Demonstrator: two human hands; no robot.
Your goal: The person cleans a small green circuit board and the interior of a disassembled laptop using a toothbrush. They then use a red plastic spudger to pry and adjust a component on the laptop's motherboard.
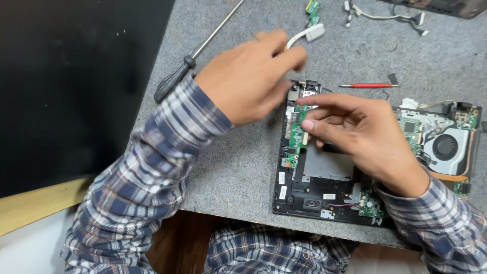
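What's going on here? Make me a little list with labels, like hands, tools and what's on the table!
Left hand: blurred, raised over the laptop's top corner, holding a white flat cable
Right hand: fingertips on a small green circuit board
Main thing: opened laptop base, lying flat
Inside it: round cooling fan
Tools: long black-handled screwdriver; small red screwdriver
Surface: grey mat

- Table (238,167): grey felt-like mat on top, speckled, w/ a straight front edge.
- Big black panel (76,86) fills upper left, flat & matte, a few pale specks.
- Pale wood strip (40,205) below the panel, lower left.
- Whitish surface (30,251) in bottom-left corner.
- Light even, soft shadows.
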